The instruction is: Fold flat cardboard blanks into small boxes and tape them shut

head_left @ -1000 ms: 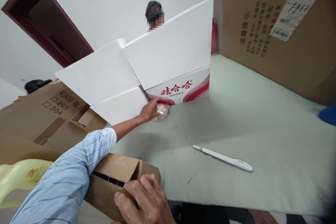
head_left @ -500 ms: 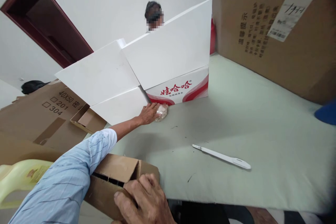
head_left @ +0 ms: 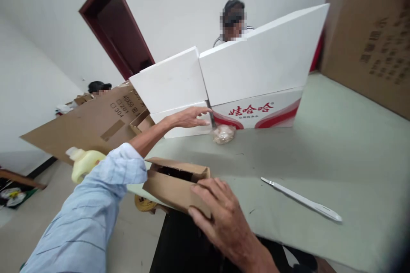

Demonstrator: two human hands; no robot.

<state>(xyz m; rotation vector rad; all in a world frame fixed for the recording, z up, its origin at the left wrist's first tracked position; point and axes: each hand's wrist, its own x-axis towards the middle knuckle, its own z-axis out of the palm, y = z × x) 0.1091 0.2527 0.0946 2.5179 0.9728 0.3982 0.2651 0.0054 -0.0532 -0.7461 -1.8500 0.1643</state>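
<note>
My left hand (head_left: 192, 117), open with fingers stretched out, hangs in front of the white panels. Just beyond its fingertips a crumpled clear plastic bundle (head_left: 223, 135) lies on the table against a white carton (head_left: 256, 108) with red lettering. My right hand (head_left: 221, 211) is closed round the near right end of a small brown cardboard box (head_left: 173, 190). That box sits tilted at the table's edge, its top flaps parted over a dark gap; its contents cannot be made out. A slim white-handled scalpel (head_left: 301, 198) lies on the cloth to the right.
A large brown carton (head_left: 371, 47) stands at the right of the green-covered table (head_left: 275, 158). Behind my left arm are a big cardboard sheet (head_left: 80, 119) and a pale yellow bottle (head_left: 86, 163). A person (head_left: 233, 19) is behind the white carton; another (head_left: 100, 88) is further left.
My left hand has come off the plastic bundle and risen, its fingers straightening. My right hand still grips the small box. The whole view has swung left.
</note>
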